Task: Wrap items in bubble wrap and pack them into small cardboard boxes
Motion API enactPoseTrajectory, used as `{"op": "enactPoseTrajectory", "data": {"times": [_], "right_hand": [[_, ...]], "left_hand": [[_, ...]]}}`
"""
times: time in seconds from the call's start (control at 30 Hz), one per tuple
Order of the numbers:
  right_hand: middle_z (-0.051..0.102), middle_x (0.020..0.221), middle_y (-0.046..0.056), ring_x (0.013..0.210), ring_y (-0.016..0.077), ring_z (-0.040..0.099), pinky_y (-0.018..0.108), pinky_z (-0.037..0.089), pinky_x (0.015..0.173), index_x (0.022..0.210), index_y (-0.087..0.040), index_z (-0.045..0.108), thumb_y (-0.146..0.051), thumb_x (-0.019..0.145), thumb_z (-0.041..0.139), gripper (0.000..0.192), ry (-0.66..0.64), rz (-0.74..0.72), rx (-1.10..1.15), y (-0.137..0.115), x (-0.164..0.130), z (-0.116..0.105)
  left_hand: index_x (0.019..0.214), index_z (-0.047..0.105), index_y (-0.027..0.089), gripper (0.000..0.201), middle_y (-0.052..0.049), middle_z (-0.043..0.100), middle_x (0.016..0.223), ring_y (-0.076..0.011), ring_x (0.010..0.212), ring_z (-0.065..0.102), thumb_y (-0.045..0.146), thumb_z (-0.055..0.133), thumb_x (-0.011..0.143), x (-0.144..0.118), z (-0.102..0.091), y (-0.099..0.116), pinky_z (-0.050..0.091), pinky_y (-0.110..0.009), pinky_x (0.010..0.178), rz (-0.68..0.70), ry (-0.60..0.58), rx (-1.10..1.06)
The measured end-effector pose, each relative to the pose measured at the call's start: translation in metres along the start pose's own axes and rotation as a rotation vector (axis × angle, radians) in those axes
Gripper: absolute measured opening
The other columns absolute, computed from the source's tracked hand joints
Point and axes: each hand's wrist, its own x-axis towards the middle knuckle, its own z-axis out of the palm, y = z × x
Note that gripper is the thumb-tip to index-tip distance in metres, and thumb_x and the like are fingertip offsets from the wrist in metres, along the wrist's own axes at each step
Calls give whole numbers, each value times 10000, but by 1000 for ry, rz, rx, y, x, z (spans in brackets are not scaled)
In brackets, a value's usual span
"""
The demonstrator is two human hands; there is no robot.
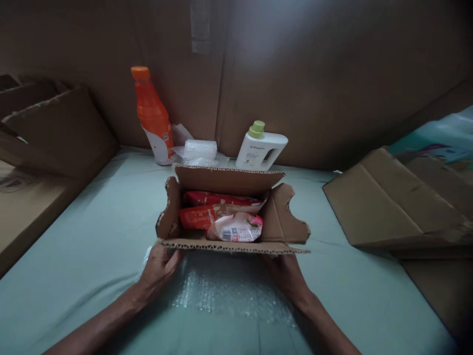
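An open cardboard box sits on the pale green surface in the middle of the view, flaps spread. Inside lie red snack packets and a pink-and-white pouch. My left hand grips the box's near left corner from below. My right hand holds the near side under the front flap, its fingers partly hidden by the cardboard. A sheet of bubble wrap lies under my wrists.
An orange bottle, a roll of bubble wrap and a white bottle with a green cap stand against the cardboard back wall. Flattened cardboard lies at right, more cardboard at left.
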Motion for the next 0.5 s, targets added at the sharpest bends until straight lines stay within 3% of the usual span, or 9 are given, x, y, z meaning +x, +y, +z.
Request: {"op": "enactPoseTrajectory", "data": {"times": [0.07, 0.17, 0.23, 0.33, 0.4, 0.5], "right_hand": [[762, 892, 130, 781, 300, 707, 390, 574, 636, 936, -184, 692, -492, 840, 596, 337, -27, 71, 23, -2, 14, 3], [759, 879, 114, 742, 275, 711, 385, 585, 645, 995, -166, 661, -465, 828, 610, 346, -33, 92, 62, -2, 27, -2], [751, 1056, 139, 883, 294, 718, 430, 597, 749, 1164, -154, 631, -409, 839, 612, 414, 32, 9, 13, -2, 21, -9], [653, 1327, 159, 1180, 314, 637, 501, 550, 944, 1380, -176, 538, -298, 912, 581, 486, 186, -159, -155, -17, -11, -7], [636, 1368, 140, 1259, 286, 594, 500, 510, 1019, 1435, -201, 504, -203, 960, 509, 475, 166, -284, -237, -36, -38, 12], [600, 1429, 146, 1330, 269, 540, 480, 462, 1084, 1466, -154, 483, -155, 965, 463, 502, -87, -405, -320, -62, -73, 55]], "left_hand": [[1013, 661, 164, 313, -93, 729, 945, -253, 864, 687, 425, 566, 867, 16, 2, 0, 573, -377, 759, -32, 22, -6], [1209, 584, 165, 389, -106, 710, 1045, -260, 944, 691, 395, 545, 898, 31, -1, 2, 583, -389, 786, -31, -49, 1], [1383, 489, 183, 507, -137, 658, 1252, -289, 1137, 646, 368, 551, 916, 26, -7, 4, 557, -448, 931, 73, -10, 91], [1589, 209, 250, 724, -149, 404, 1578, -303, 1436, 418, 308, 552, 953, -7, -14, 13, 413, -514, 1137, 315, 42, 298], [1613, 122, 261, 733, -138, 321, 1633, -282, 1499, 326, 284, 503, 988, -36, -9, 18, 350, -511, 1186, 458, -85, 423], [1611, 127, 167, 724, -165, 372, 1609, -287, 1510, 308, 382, 466, 1009, -69, 4, 12, 273, -513, 1220, 595, -356, 570]]}}
